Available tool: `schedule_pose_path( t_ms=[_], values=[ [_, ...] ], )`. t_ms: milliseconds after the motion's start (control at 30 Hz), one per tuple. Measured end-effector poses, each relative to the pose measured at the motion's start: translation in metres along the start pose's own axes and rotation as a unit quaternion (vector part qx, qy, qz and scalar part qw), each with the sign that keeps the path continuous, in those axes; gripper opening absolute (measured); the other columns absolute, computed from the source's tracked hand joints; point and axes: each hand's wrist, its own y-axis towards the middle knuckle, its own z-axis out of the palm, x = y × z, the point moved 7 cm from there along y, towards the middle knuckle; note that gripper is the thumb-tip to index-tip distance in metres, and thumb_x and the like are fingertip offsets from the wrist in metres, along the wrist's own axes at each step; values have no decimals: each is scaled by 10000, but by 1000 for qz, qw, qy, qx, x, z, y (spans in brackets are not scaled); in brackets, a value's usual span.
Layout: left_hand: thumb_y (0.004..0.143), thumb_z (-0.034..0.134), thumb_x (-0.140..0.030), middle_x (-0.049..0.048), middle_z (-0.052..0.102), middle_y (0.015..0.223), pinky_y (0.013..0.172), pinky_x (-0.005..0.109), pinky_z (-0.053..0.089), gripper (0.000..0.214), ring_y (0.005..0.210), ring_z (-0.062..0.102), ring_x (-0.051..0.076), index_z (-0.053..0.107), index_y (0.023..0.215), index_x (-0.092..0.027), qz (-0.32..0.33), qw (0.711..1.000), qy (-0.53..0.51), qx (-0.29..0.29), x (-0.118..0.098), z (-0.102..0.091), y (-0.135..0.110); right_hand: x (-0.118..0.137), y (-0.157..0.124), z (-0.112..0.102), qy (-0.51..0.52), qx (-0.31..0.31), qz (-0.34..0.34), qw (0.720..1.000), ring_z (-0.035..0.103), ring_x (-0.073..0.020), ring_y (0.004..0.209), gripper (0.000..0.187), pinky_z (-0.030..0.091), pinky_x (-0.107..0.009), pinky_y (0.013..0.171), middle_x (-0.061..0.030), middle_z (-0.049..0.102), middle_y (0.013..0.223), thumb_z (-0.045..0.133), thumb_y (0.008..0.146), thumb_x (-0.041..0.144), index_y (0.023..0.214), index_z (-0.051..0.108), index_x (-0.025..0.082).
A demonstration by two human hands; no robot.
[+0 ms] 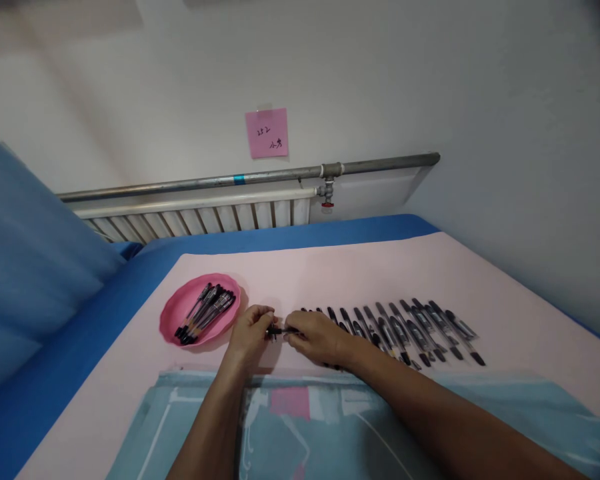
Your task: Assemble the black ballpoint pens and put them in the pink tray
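My left hand (251, 328) and my right hand (316, 336) meet above the pink sheet, fingers pinched. Between them runs a dark pen (278, 331), gripped at one end by each hand; my fingers hide much of it, so I cannot tell whether it is whole or in parts. To the right, partly under my right forearm, lie rows of black-capped pens and loose pen pieces (403, 328). A pink dish (173, 313) with a wavy rim stands left of my left hand. Several assembled-looking clear pens (207, 313) with black ends lie bunched inside it.
A blue patterned cloth (200, 427) covers the near edge beneath my forearms. Behind the surface are a white radiator (225, 217), a metal pipe (195, 183) and a valve with a red handle (328, 204). A pink note (267, 133) is taped to the wall. Blue fabric (25, 267) hangs at the left.
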Motion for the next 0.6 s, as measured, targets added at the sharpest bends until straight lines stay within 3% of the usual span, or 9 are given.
schedule_pose_path(
  t_ms=[600],
  values=[
    [614,641,-293,18,633,641,550,237,430,219,598,579,131,587,753,-133,9,999,28,30,6,6,1,0,0,4,-18,11,-2,1000,553,-157,742,128,358,-248,649,-50,631,831,486,813,210,880,581,156]
  ],
)
